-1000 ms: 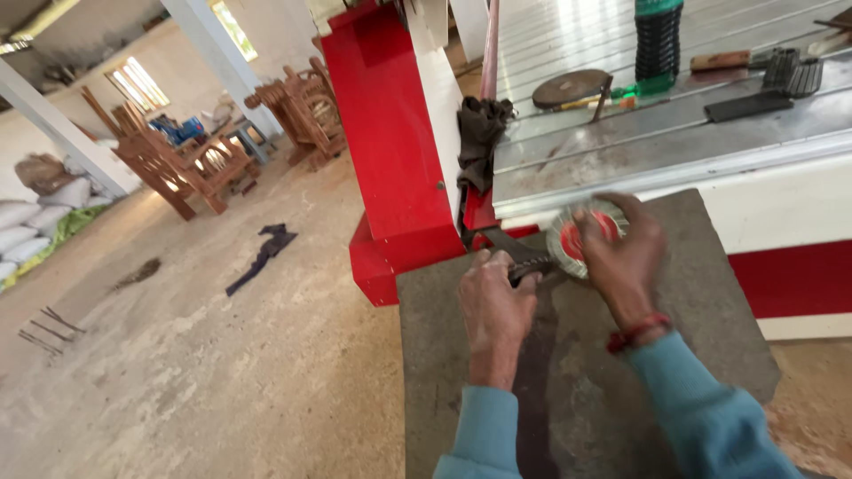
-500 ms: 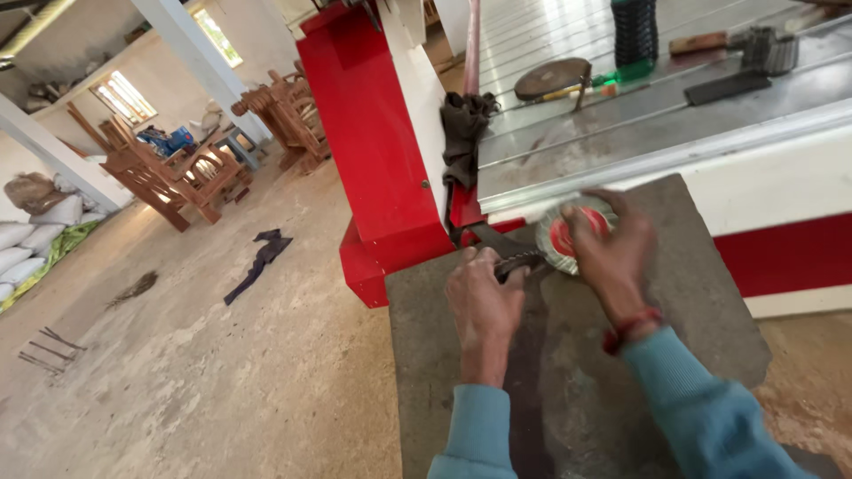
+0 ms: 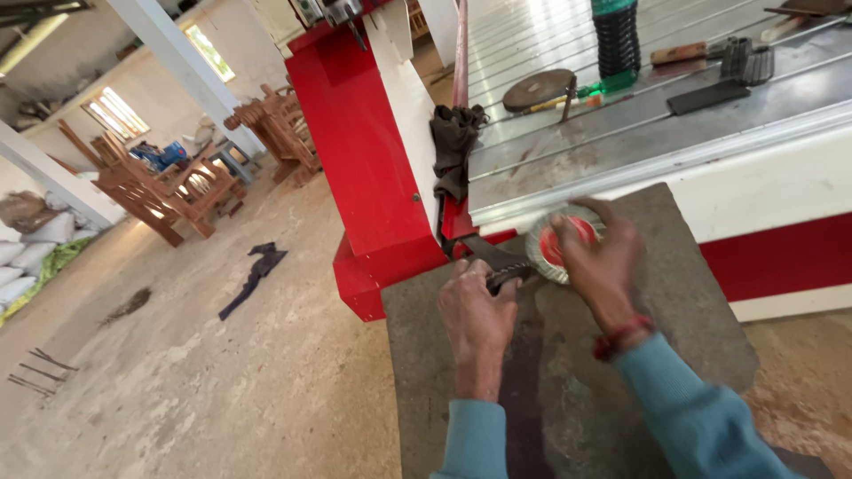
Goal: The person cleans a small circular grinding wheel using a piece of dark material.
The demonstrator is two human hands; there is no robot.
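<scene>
My left hand [image 3: 477, 306] is closed round a dark tool [image 3: 497, 263], bracing it flat on the grey slab [image 3: 683, 293], while my right hand [image 3: 596, 253] cups the red-centred disc [image 3: 557, 244] against the tool's end. Past them the slab's far edge butts the red-and-white machine [image 3: 373, 151], so open room lies only leftward, over the floor [image 3: 177, 381].

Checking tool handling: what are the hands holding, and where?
Left hand grips a dark wrench by its handle; right hand holds a red-centred disc at its rim.

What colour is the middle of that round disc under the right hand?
Red, with a silvery rim, on the disc under the right hand; head view.
</scene>
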